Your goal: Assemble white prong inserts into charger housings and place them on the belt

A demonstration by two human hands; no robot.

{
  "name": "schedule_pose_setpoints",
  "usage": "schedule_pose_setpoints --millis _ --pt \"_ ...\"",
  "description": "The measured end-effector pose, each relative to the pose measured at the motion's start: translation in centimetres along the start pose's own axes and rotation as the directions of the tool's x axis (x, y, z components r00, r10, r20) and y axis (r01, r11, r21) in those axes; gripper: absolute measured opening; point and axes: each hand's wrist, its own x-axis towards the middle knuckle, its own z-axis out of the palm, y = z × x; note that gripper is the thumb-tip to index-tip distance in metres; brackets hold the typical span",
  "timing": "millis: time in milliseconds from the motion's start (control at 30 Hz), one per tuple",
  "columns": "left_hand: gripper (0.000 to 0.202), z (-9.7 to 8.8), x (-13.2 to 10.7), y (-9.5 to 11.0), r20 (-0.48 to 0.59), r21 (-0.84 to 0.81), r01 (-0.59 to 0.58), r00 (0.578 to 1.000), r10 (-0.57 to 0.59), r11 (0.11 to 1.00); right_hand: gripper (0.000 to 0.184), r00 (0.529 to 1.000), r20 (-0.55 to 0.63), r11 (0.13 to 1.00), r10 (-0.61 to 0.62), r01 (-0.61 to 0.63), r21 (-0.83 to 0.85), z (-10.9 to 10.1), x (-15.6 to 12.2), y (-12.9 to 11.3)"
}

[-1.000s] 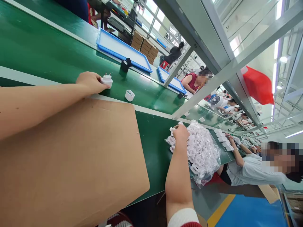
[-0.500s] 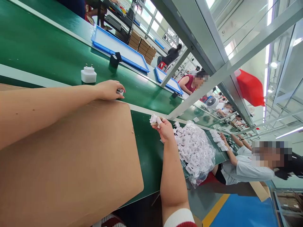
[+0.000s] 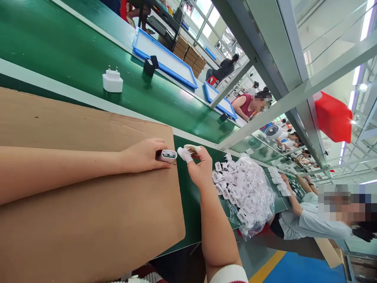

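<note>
My left hand (image 3: 147, 155) grips a white charger housing (image 3: 169, 156) above the cardboard's right end; its open end faces right and a green circuit board shows inside. Just across a small gap, my right hand (image 3: 201, 167) pinches a white plug cap (image 3: 184, 153) with metal pins. The two parts are near each other but apart. White coverings wrap some right fingertips. On the green bench stands a finished-looking white charger (image 3: 112, 81), its two pins pointing up. Right of my right hand, a clear plastic bag (image 3: 250, 188) spills many white plug caps (image 3: 225, 184).
A large cardboard sheet (image 3: 97, 224) covers the near left of the green bench (image 3: 73, 51). Small black blocks (image 3: 149, 67) and blue-rimmed trays (image 3: 167, 59) sit beyond. A metal frame post (image 3: 235, 80) rises ahead. At right a co-worker (image 3: 312, 212) handles white parts.
My left hand has come back from the bench edge to above the cardboard, turning the housing's open end toward my right hand. My right hand holds the plug cap closer to it.
</note>
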Motion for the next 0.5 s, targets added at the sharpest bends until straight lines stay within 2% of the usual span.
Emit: schedule_pose_setpoints --millis 100,233,400,500 --pt "0.046 -0.2 -0.2 -0.4 -0.010 -0.046 -0.009 1.000 0.008 0.999 0.028 0.985 0.063 0.964 -0.159 0.168 -0.205 1.0 -0.3 -0.5" --pt "0.042 -0.1 0.0 -0.4 -0.006 -0.103 -0.001 1.000 0.000 0.995 0.039 0.946 0.189 0.875 -0.264 0.317 -0.366 1.7 -0.5 -0.9" --pt "0.041 0.1 0.1 -0.5 -0.024 -0.143 -0.017 1.000 0.014 0.990 0.045 0.917 0.296 0.806 -0.267 0.381 -0.453 1.7 -0.3 -1.3" --pt "0.040 0.0 0.1 -0.6 -0.033 -0.147 -0.028 0.999 0.023 0.989 0.038 0.919 0.318 0.777 -0.234 0.373 -0.507 1.8 0.0 -1.5"
